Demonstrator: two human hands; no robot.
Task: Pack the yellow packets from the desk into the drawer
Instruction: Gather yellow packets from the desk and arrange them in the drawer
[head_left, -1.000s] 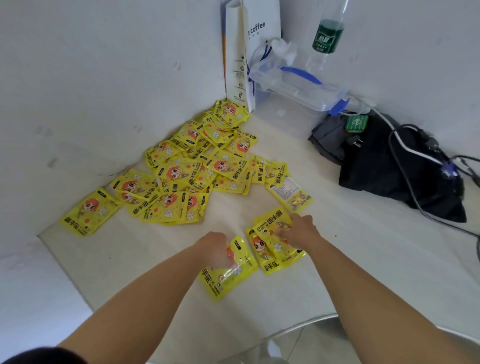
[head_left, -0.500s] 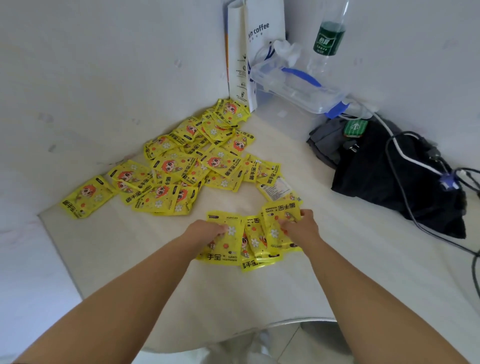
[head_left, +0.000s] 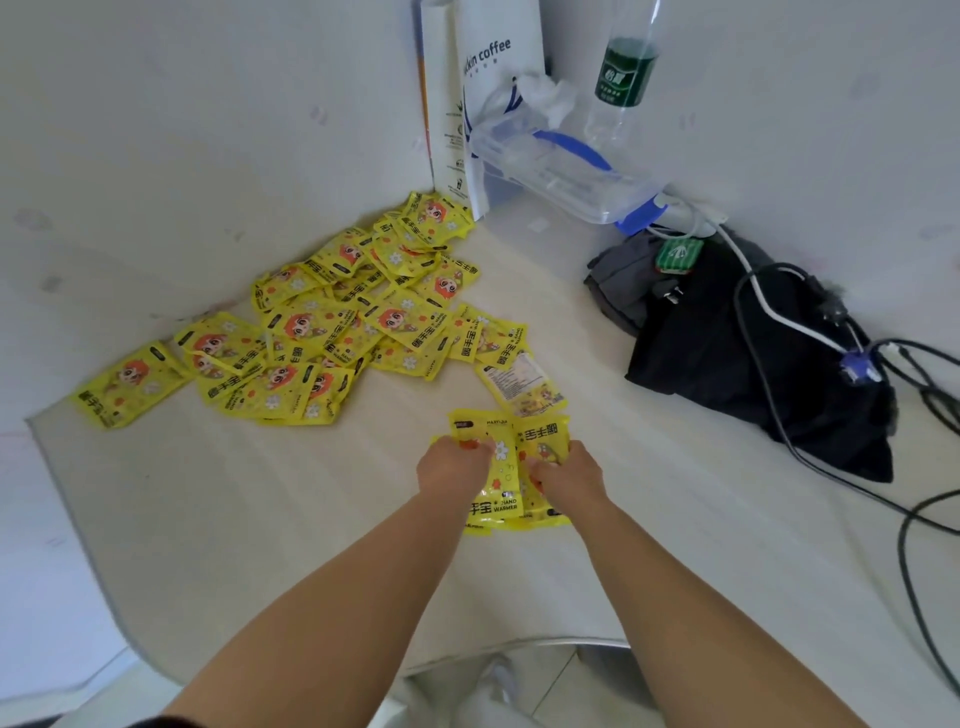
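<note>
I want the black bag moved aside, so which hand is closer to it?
Right. The right hand grips packets down-left of the black bag; the left hand is farther left, on the same stack.

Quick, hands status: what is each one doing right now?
Left hand: grips the left edge of the small stack of yellow packets.
Right hand: grips the same stack's right edge.

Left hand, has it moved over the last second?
Yes. The left hand has slid rightward, nearer the face-down packet, bringing its yellow packets together with those the right hand holds.
</note>
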